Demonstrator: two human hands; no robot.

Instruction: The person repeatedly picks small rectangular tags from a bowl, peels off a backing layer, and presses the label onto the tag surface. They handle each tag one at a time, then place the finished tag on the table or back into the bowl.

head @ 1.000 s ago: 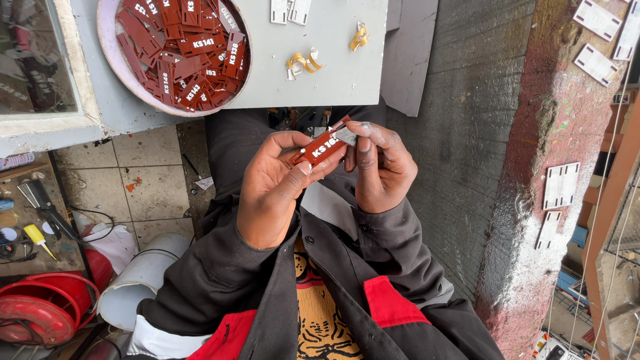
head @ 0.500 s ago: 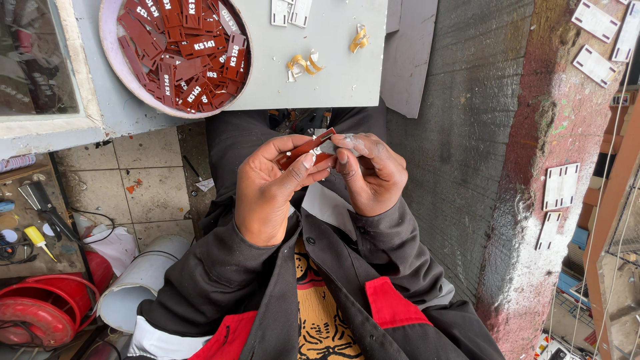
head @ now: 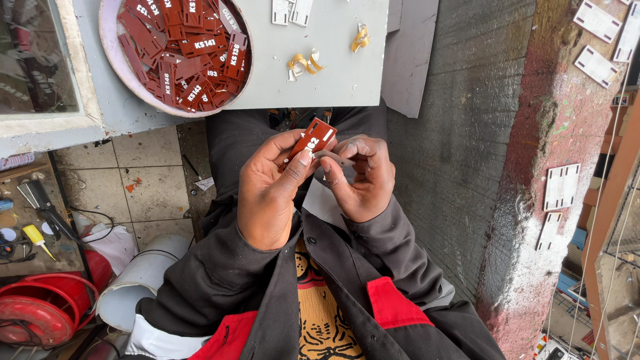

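Fingers (head: 303, 159) pinch red tag (head: 315, 137), lower half hidden.

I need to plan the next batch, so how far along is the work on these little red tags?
Done, judging by the debris: curled yellowish strips lie on the grey tabletop, seemingly peeled off earlier pieces. In hand: the left hand pinches one red tag while the right hand picks at its edge. Left: the round bowl holds a heap of red tags; I cannot tell which are finished.
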